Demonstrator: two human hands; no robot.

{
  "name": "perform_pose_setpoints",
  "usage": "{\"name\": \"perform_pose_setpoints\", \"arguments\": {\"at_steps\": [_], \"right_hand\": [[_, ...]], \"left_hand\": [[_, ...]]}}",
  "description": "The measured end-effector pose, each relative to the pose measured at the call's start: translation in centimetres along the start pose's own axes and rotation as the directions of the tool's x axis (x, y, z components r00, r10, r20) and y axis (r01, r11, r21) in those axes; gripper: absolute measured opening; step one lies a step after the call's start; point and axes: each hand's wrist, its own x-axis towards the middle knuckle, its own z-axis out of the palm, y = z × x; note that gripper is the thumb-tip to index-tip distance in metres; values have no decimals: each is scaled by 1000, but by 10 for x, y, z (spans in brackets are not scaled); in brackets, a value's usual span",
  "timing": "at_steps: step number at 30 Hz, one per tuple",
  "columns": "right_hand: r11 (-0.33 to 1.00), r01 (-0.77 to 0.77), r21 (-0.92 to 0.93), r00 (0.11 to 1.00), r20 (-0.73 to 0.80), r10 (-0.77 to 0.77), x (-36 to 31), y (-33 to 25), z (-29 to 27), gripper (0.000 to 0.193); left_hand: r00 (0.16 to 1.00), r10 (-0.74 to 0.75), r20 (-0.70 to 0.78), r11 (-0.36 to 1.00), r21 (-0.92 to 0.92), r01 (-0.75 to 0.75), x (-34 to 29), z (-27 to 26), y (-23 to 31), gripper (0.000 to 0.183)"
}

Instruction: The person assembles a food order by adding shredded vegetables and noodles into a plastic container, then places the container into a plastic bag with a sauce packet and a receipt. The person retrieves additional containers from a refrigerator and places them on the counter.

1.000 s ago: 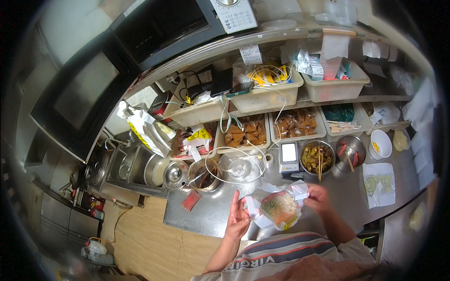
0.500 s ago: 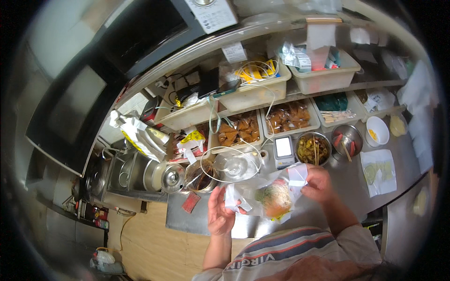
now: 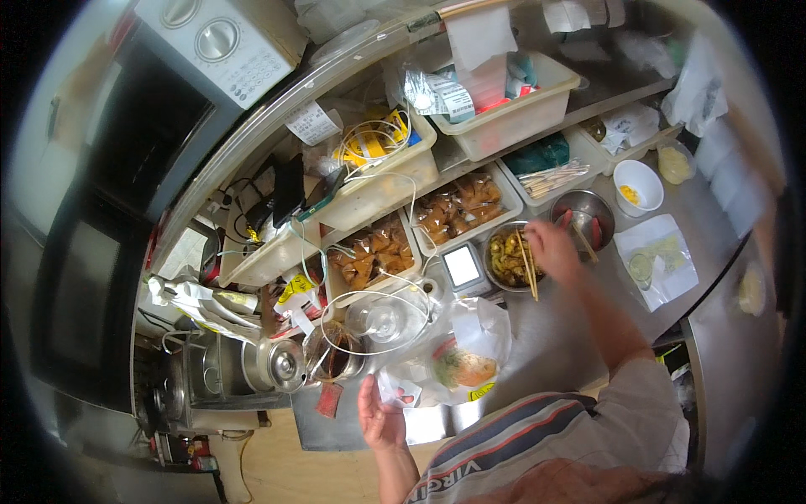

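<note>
My left hand (image 3: 382, 417) is at the near edge of the counter, its fingers hooked through the white handle of a clear plastic bag (image 3: 487, 332). The bag lies spread on the steel, and inside it are shredded greens and orange-and-white food (image 3: 460, 370). Over the right side of a metal bowl of yellow-green chopped food (image 3: 504, 259) is my right hand (image 3: 554, 250), its fingers curled and blurred. Beside those fingers, wooden chopsticks (image 3: 531, 277) lean across that bowl; whether they are gripped cannot be told.
Left of the bowl stands a small scale (image 3: 461, 266) with a lit screen. To its right are a second metal bowl (image 3: 600, 214) holding red items and a white tub (image 3: 638, 181). Bins of brown packets (image 3: 375, 252) line the back. A red sponge (image 3: 329, 401) lies front left.
My right hand has let go of the bag's handle and moved up to the bowl with the chopsticks. My left hand stays on the bag, which now lies lower and flatter. The view has turned.
</note>
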Motion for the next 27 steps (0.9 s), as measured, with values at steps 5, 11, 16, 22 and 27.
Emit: {"name": "perform_pose_setpoints", "arguments": {"at_steps": [5, 11, 16, 22, 27], "right_hand": [[794, -118, -597, 956, 148, 253, 111, 141, 37, 19], [731, -138, -668, 856, 291, 428, 162, 235, 70, 30], [562, -10, -827, 892, 247, 379, 168, 232, 81, 21], [663, -15, -748, 907, 270, 324, 166, 192, 64, 21], [759, 65, -648, 983, 171, 62, 161, 196, 57, 22]], "left_hand": [[1000, -14, -21, 999, 50, 15, 9, 5, -3, 58], [997, -1, -75, 993, 116, 9, 13, 6, -7, 55], [986, 0, -168, 984, 175, 30, 17, 11, -14, 56], [977, -11, -211, 992, 120, 37, 19, 11, -22, 57], [983, -7, -184, 999, 49, 16, 15, 3, -20, 59]]}}
